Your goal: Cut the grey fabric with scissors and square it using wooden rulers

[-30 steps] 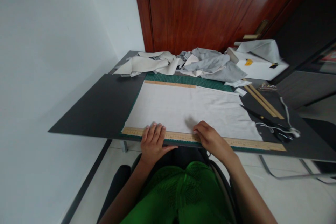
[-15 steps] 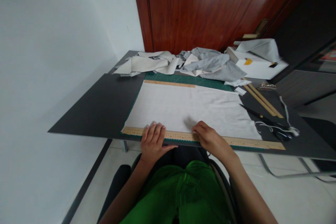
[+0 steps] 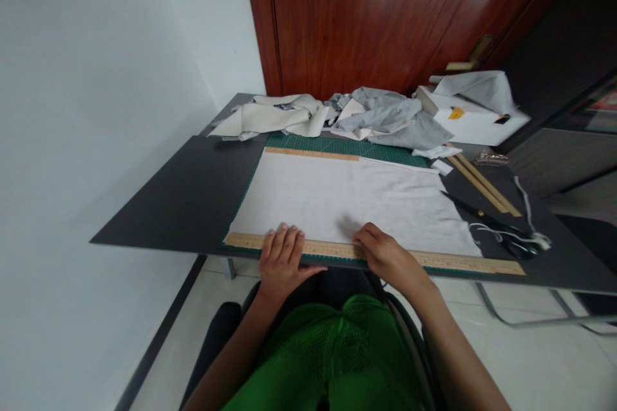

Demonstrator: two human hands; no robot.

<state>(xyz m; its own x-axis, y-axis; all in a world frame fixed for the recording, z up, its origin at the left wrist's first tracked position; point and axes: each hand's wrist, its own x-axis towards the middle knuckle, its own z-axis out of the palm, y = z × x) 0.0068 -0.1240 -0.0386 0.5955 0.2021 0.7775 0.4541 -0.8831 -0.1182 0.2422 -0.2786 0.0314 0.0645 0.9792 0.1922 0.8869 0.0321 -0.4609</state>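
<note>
A white cloth lies spread over a green cutting mat. Along its near edge runs a long wooden ruler. My left hand rests flat across this ruler, its fingertips on the cloth and its thumb out along the table edge. Closed at the ruler's far side, my right hand has thumb and fingers together over the cloth; what they pinch, if anything, is too small to make out. A second wooden ruler lies on the cloth's far edge.
Crumpled beige fabric and grey fabric lie at the back, beside a white box. To the right are two wooden strips, black scissors and white cord. A white wall stands left.
</note>
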